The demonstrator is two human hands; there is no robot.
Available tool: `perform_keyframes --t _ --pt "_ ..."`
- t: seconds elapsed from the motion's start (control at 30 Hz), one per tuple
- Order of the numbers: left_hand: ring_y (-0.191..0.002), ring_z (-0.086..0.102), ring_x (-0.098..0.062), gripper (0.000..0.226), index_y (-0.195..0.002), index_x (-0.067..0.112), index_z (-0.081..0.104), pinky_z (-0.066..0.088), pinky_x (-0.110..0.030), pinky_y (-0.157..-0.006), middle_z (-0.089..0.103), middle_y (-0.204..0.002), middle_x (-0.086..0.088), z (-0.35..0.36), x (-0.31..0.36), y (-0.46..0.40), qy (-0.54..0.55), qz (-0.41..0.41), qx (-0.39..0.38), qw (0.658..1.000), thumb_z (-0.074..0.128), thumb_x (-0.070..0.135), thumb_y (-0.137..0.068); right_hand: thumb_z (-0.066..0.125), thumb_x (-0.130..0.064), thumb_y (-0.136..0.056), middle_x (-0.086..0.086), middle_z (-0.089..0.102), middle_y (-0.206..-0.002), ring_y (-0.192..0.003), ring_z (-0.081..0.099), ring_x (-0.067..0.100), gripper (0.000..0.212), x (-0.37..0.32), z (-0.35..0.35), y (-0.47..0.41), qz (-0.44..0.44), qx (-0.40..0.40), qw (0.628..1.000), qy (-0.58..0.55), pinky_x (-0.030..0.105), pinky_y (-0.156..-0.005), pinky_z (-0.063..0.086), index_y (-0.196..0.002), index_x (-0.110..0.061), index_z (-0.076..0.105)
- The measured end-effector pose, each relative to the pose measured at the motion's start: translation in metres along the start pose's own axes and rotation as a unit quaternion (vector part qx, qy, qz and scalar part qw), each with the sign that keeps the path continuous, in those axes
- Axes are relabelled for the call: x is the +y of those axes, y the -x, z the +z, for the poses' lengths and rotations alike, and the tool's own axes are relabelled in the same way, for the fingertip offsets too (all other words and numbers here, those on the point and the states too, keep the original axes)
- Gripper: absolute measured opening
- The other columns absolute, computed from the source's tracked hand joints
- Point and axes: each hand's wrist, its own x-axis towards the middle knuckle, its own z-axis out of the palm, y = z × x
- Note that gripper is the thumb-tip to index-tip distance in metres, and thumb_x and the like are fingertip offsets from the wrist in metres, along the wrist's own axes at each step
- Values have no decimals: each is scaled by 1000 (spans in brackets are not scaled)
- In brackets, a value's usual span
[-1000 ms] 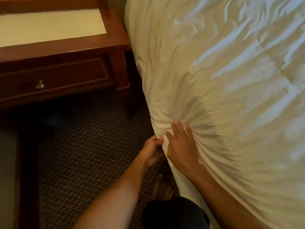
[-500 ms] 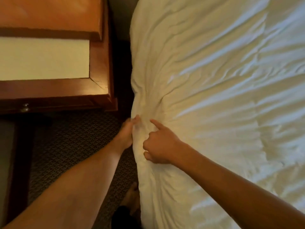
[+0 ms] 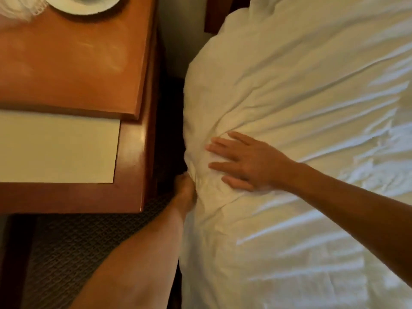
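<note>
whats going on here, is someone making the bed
Looks like it. A person is working the white bedding at the edge of the bed, beside a wooden nightstand. The right hand lies flat on top, fingers spread, pressing the bunched fabric down. The left hand is at the side of the bed where the fabric gathers; its fingers are hidden, so a tuck or a grip cannot be told apart. The fabric there is wrinkled, not smooth.
</note>
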Motion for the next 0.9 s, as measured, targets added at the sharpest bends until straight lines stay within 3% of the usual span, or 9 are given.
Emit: perform_keyframes --t 0.07,0.17,0.23,0.3,0.43,0.5,0.63,0.77,0.9 --pt "-103 62 -30 52 -119 16 63 52 -39 -90 68 -116 -12 17 37 -6 114 -14 -81 990 40 55 -95 43 -37 -98 19 39 -152 -141 38 32 46 53 0 -4 124 53 991 27 47 -116 24 -136 -15 57" --pt "-124 51 -34 52 -140 17 49 45 -41 -102 57 -133 -14 44 102 -6 198 16 -150 969 26 47 -105 43 -34 -97 18 33 -155 -145 32 30 53 90 13 -13 231 76 970 26 48 -119 19 -145 -10 46" --pt "-132 43 -35 48 -145 5 41 38 -40 -108 46 -144 -17 66 136 -12 147 36 -70 986 27 31 -107 42 -31 -96 17 32 -156 -146 29 29 55 89 23 -16 225 91 970 4 49 -119 19 -146 -8 44" --pt "-128 49 -35 42 -137 -4 48 43 -34 -98 51 -139 -21 80 157 -24 75 50 42 995 36 22 -106 40 -30 -95 17 33 -155 -146 29 29 55 91 29 -15 210 94 973 -20 49 -119 19 -145 -8 45" --pt "-122 53 -35 42 -127 -5 58 43 -32 -90 57 -133 -20 86 169 -54 -41 30 140 989 45 27 -103 38 -30 -93 18 44 -148 -136 43 33 55 97 40 -14 211 116 969 -59 51 -117 24 -144 -10 45" --pt "-110 60 -35 37 -117 -9 62 45 -31 -78 64 -119 -19 92 164 -64 -34 25 125 991 49 22 -101 37 -30 -93 19 48 -145 -131 48 35 55 98 45 -15 205 125 969 -66 52 -115 28 -144 -10 45" --pt "-67 61 -18 37 -87 -1 62 46 -19 -49 62 -74 -8 105 197 -65 185 21 68 980 44 26 -104 37 -31 -92 16 41 -149 -132 46 34 55 99 48 -15 206 131 967 -70 52 -116 25 -143 -11 43" --pt "-106 62 -28 35 -117 2 61 52 -34 -88 64 -116 -12 109 224 -74 54 43 82 994 51 32 -100 38 -31 -91 16 41 -150 -135 45 32 56 98 45 -16 206 132 967 -67 51 -114 29 -143 -12 44" --pt "-112 59 -32 43 -125 5 58 47 -37 -89 61 -123 -13 100 216 -72 -40 51 134 989 57 36 -96 42 -31 -89 13 39 -152 -135 45 31 60 98 40 -15 210 107 970 -64 48 -116 26 -146 -14 43"
